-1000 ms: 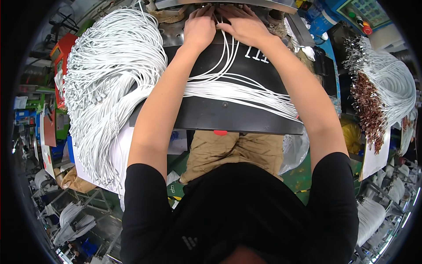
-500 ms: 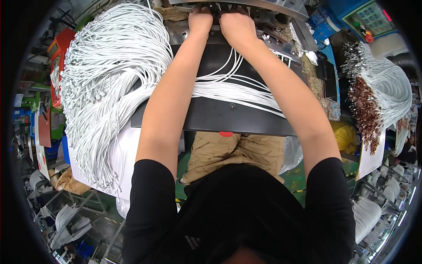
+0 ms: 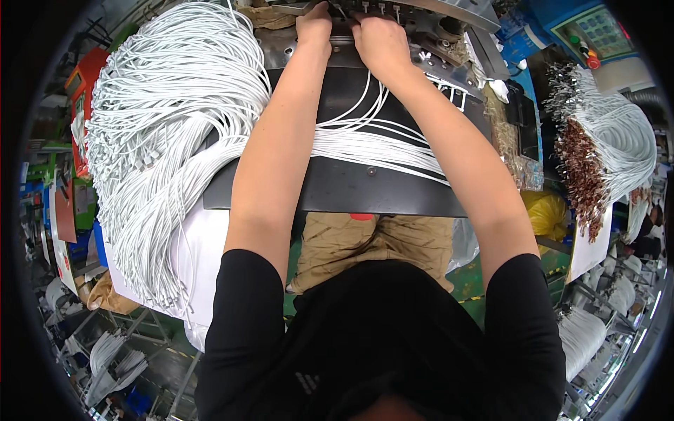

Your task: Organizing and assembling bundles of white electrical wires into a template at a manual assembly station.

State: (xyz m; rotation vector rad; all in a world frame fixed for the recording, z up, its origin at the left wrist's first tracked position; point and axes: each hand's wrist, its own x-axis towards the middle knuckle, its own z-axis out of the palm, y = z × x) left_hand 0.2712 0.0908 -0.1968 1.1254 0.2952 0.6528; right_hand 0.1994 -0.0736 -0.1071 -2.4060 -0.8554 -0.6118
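We find both hands at the far edge of the black counter [image 3: 365, 189], working at a metal fixture [image 3: 421, 21] with a row of small pins along its top. The left hand [image 3: 314, 29] is closed down onto the fixture's near edge, fingers curled; what it pinches we cannot tell. The right hand [image 3: 381, 43] is likewise curled, knuckles up, and white cables [image 3: 365, 144] run from under it back across the counter toward the person. Whether a cable end sits between its fingers is hidden.

Judgement on method: each cable end should be seated squarely in its own slot, with one hand steadying while the other presses, and the loose strands kept flat and uncrossed on the counter so none drags on its neighbour.

Pose: both forearms are stretched nearly straight ahead, converging at the fixture, wrists low and close together, elbows over the counter's near edge.

A large bundle [image 3: 168, 133] of white cables lies heaped on the left, spilling over the counter's side. A second bundle [image 3: 604, 147], with brown terminals, hangs well apart on the right.
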